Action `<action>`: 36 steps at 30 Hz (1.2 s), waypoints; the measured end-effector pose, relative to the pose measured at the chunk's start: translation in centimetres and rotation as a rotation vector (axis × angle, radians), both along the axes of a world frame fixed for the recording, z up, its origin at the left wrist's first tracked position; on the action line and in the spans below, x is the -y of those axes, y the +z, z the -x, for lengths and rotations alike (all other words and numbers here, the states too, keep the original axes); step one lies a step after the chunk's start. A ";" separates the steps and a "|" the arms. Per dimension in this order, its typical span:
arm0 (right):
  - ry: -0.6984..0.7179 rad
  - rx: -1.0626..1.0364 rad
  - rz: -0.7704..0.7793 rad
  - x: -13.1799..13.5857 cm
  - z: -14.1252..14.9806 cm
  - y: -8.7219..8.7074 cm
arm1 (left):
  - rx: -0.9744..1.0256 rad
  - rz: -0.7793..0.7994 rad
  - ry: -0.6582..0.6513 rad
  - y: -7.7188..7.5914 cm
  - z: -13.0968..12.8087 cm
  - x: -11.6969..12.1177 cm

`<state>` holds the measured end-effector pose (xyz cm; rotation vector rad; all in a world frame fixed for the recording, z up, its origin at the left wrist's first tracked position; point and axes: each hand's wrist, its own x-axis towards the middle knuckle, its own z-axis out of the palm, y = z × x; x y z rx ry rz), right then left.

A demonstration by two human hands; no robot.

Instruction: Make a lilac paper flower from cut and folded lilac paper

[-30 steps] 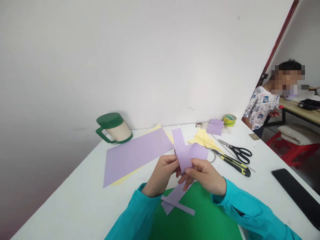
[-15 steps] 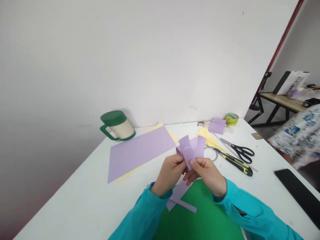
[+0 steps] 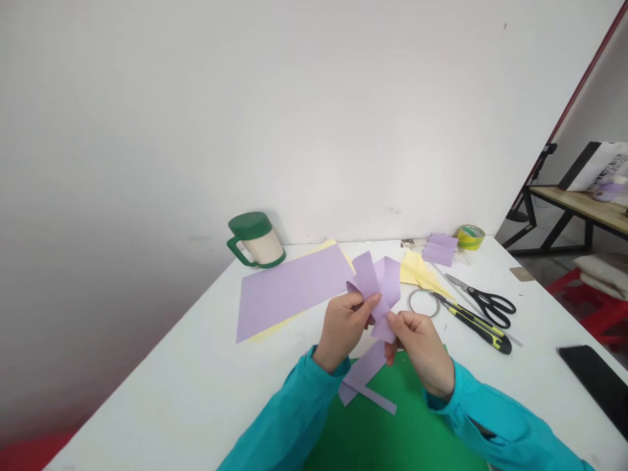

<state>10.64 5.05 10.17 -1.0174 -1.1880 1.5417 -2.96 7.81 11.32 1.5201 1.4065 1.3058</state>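
Note:
Between my hands, above the green mat (image 3: 392, 425), is a folded piece of purple paper (image 3: 366, 278) with several flaps standing up. My left hand (image 3: 346, 327) pinches its left and middle part, thumb on the front. With thumb and fingers, my right hand (image 3: 417, 340) grips the lower right corner of the same paper. The fingertips behind the paper are partly hidden. Below my hands, purple paper strips (image 3: 366, 373) lie crossed on the mat's upper edge.
A large purple sheet (image 3: 294, 288) lies over yellow paper at left, near a green-lidded mug (image 3: 258, 242). To the right are folded yellow paper (image 3: 422, 275), a metal ring (image 3: 411, 302), a utility knife (image 3: 481, 327), scissors (image 3: 485, 304), tape (image 3: 470, 237) and a black flat object (image 3: 596, 379).
My right hand has slid down to the paper's lower corner, and my left thumb now presses higher on its front. The view has shifted left; the person at the right is out of view.

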 end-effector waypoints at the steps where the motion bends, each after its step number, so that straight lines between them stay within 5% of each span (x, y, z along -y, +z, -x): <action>1: -0.006 0.002 -0.006 0.1 0.0 0.0 | -0.002 -0.003 0.001 0.1 0.0 0.0; 12: -0.025 0.013 0.015 0.1 0.1 0.1 | 0.023 -0.001 0.071 -0.1 0.8 -0.9; 22: 0.189 -0.102 -0.079 -2.1 -2.8 0.5 | 0.434 0.288 -0.219 0.0 0.7 -0.9; 31: 0.299 -0.128 -0.078 -2.0 -2.4 0.9 | 0.343 0.212 -0.264 -0.2 -0.1 -0.3; 36: 0.231 -0.045 -0.105 -2.1 -2.4 0.9 | 0.298 0.180 -0.334 0.0 -0.1 -0.1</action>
